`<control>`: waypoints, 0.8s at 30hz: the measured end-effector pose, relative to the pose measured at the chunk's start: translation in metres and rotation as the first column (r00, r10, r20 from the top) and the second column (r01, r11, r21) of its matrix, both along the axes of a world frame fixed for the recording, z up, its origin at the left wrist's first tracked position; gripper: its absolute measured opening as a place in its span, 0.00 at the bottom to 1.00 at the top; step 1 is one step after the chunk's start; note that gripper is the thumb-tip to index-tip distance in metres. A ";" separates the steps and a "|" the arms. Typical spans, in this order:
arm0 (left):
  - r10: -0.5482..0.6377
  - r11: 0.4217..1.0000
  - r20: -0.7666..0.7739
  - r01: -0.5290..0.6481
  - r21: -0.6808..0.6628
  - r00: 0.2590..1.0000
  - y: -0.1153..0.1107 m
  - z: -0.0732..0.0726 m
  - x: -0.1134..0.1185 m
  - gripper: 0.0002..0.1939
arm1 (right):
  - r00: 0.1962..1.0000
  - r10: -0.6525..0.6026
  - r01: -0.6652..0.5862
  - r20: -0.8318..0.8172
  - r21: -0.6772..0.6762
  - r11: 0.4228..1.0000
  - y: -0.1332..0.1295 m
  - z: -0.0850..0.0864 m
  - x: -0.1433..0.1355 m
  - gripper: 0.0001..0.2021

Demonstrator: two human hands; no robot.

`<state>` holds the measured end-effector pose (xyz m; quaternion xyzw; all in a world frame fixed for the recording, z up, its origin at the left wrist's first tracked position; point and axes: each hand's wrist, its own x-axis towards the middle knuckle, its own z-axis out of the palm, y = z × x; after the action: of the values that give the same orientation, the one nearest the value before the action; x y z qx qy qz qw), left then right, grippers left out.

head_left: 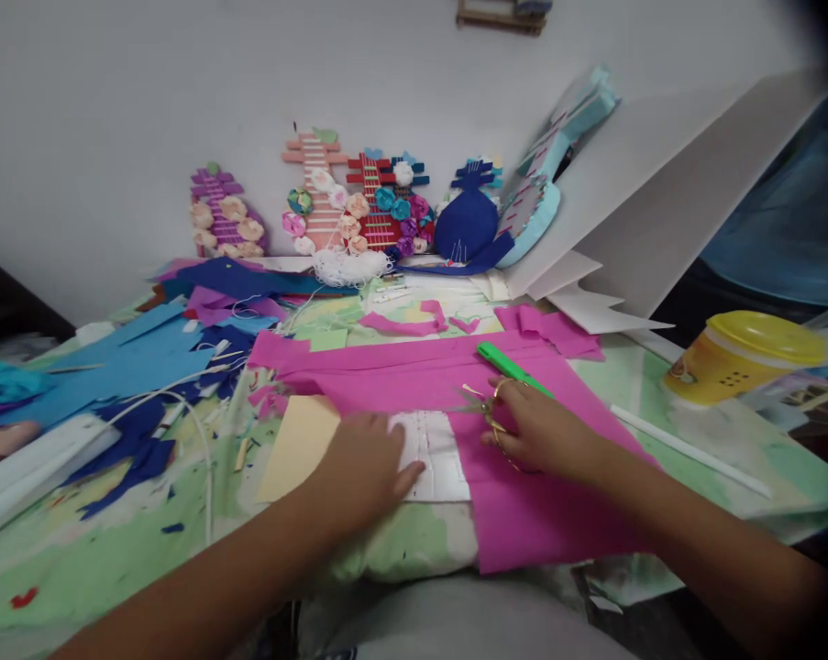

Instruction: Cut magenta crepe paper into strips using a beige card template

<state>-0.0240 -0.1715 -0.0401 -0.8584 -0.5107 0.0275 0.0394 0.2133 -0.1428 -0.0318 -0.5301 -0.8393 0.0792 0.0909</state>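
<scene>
One camera up on the head, looking forward and down, left hand point(367, 454) and right hand point(534, 426) close by, table point(111, 555) below, white wall point(145, 82) farther off

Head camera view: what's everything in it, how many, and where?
Gold-handled scissors: one, gold, centre right
Felt-like sheet: one, pink, centre
Rectangular marked piece: one, white, front centre
Flat card: one, cream, front left
Slim pen-like tool: one, green, on the sheet
Thin straight rod: one, white, right
Lidded round cup: one, yellow, right
Lute-shaped crafts: at least six, mixed colours, along the back
Tangled string: one bundle, white, before the crafts
Cut scraps: many, mostly blue, left
Long plastic bar: one, white, left edge
Stiff boards: several, white, back right
Wooden object: one, brown, top
Patterned cloth: one, pale green, underneath
Left hand: one, bare, at the marked piece
Right hand: one, bare, holding the scissors
</scene>
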 end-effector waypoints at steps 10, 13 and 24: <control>0.194 0.979 0.019 -0.194 0.062 0.981 -0.047 -0.045 -0.076 0.38 | 0.997 -0.048 0.048 0.062 0.001 0.999 0.053 -0.022 -0.031 0.15; 0.186 0.977 0.055 -0.191 0.098 0.981 -0.051 -0.046 -0.081 0.33 | 0.996 -0.061 0.055 0.065 0.085 0.995 0.054 -0.020 -0.033 0.15; 0.221 0.948 0.100 -0.238 0.214 0.970 -0.062 -0.052 -0.120 0.28 | 0.780 -0.517 0.516 0.353 0.106 0.850 0.083 0.033 0.068 0.19</control>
<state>-0.1444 -0.2333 -0.0917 -0.7837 -0.6079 -0.0579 0.1134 0.2815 -0.0600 0.0015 -0.7446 -0.6637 -0.0510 -0.0489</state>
